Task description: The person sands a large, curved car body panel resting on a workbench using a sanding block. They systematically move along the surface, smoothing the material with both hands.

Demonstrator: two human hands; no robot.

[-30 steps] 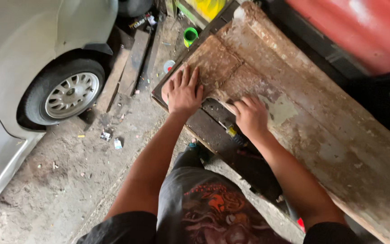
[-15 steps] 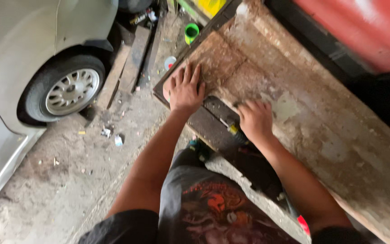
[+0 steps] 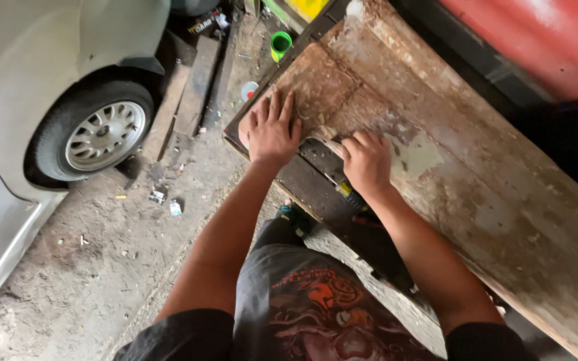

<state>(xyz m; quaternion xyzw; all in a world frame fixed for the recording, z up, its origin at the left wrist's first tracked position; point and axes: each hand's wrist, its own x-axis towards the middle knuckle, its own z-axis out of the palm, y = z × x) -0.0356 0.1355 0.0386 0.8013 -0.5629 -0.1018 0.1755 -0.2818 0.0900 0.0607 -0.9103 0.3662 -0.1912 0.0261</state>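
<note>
A long, rusty metal panel with flaking pale coating lies slanted in front of me. My left hand rests flat on its near-left end, fingers spread. To its right, my right hand is curled, its fingers closed on a pale strip that lifts off the panel's surface. A small tool with a yellow part lies on the dark lower ledge just under my right wrist.
A silver car with its wheel stands at the left on a dirty concrete floor. Wooden planks lie beside it. A green cup sits by the panel's far end. A red surface rises at the upper right.
The left hand stays flat in the same spot. The right hand has shifted slightly up onto the panel, and its fingers now pinch the pale strip.
</note>
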